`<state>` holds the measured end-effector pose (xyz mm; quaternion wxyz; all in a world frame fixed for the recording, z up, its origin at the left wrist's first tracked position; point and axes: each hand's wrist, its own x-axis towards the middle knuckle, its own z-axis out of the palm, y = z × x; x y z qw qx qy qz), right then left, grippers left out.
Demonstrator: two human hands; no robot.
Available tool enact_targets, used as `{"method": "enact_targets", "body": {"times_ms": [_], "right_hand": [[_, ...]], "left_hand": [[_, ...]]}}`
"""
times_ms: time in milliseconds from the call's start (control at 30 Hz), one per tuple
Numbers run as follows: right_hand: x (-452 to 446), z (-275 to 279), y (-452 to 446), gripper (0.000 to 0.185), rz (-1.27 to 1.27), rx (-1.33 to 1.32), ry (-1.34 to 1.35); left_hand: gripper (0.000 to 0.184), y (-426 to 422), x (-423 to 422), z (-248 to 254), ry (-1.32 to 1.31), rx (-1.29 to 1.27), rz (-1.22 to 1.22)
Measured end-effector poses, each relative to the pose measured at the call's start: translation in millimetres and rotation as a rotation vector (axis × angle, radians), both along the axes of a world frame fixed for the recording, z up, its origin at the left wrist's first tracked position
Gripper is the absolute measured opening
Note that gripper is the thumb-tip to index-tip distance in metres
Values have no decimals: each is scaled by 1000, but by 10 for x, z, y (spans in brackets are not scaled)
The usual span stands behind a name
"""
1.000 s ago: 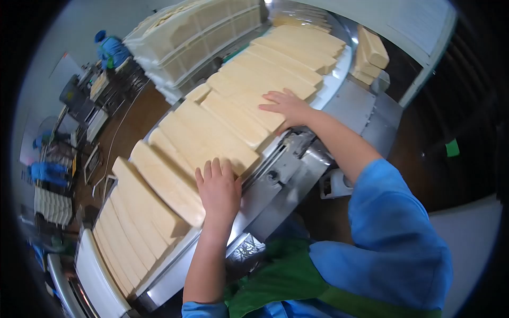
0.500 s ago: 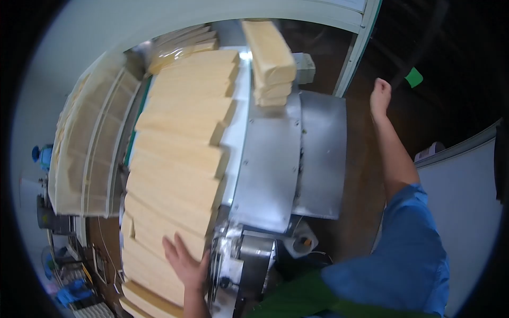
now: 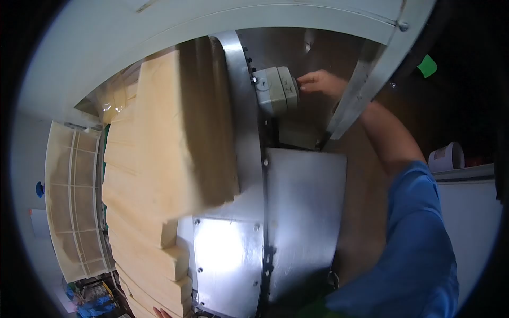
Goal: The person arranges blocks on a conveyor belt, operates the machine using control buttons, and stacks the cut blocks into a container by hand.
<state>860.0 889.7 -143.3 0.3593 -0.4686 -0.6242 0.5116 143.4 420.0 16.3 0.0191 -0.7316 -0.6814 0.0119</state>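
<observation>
My right hand (image 3: 322,84) reaches past a white frame post to a grey box (image 3: 275,90) with dark markings on its face. The fingers are stretched out at the box's right side; I cannot tell whether they touch it. Only the fingertips of my left hand (image 3: 161,312) show at the bottom edge. They are extended and rest against pale yellow slabs (image 3: 151,283) lying overlapped in a long row. A thick stack of the same pale slabs (image 3: 183,132) looms large in front of the box, blurred in part.
Metal plates (image 3: 307,212) lie right of the row. A white frame (image 3: 366,90) crosses above and beside my right arm. Translucent trays (image 3: 74,206) stand on the left. A white tub (image 3: 448,157) sits on a ledge at the right.
The view has moved nearer the stacked slabs and the box. My right hand has gone left to the box from beyond the frame post. My left hand is now mostly out of view.
</observation>
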Motion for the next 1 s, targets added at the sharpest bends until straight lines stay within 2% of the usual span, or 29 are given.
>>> {"method": "enact_targets", "body": {"times_ms": [33,100,167,200,300,333,433,533,633,733,767,800,833,900,933,967,1000], "right_hand": [[-22,-61,14,44,58,87,-74],[-106,-129,59,34,-2,9,-43],[-110,109,127,27,1,-135,-14],[-90,-62,226,12,40,-21,-47],[-197,-48,139,14,54,183,26],[-239,16,71,15,36,297,7],[-207,-73,118,19,-3,698,-410],[-106,-249,234,18,-42,1489,-705],[-68,-330,193,14,-74,1398,-844],[18,-427,3,26,-276,1304,-1157],[108,-569,-59,28,-459,1196,-1068],[314,-832,-138,31,-626,1078,-969],[689,-1122,-280,33,-642,775,-968],[1374,-1889,-1031,41,-702,689,-767],[1112,-1427,-1457,41,-699,183,-792],[1031,-1418,-1835,41,-755,29,-861],[1058,-1500,-2207,42,-617,-31,-828]], "left_hand": [[101,-10,-7,-42,27,-2,3],[99,-53,-98,-44,96,-23,-9],[79,-163,-488,-233,2,-83,303],[78,-195,-455,-234,3,-70,341],[76,-59,-134,-115,29,-41,208],[76,-23,-87,-103,36,-34,182],[74,45,-15,-68,38,-19,146],[72,64,3,-59,31,-12,125],[70,9,-17,-54,12,-10,111],[67,37,55,-40,-28,-24,99],[60,93,130,-52,-46,117,-44],[80,5,-14,-35,-11,17,74],[100,-81,-200,-38,17,-86,189],[97,36,-72,-72,-80,46,50],[96,47,-39,-59,-65,53,45],[96,51,-21,-45,-47,55,42],[95,61,-18,-30,-70,59,43]]}}
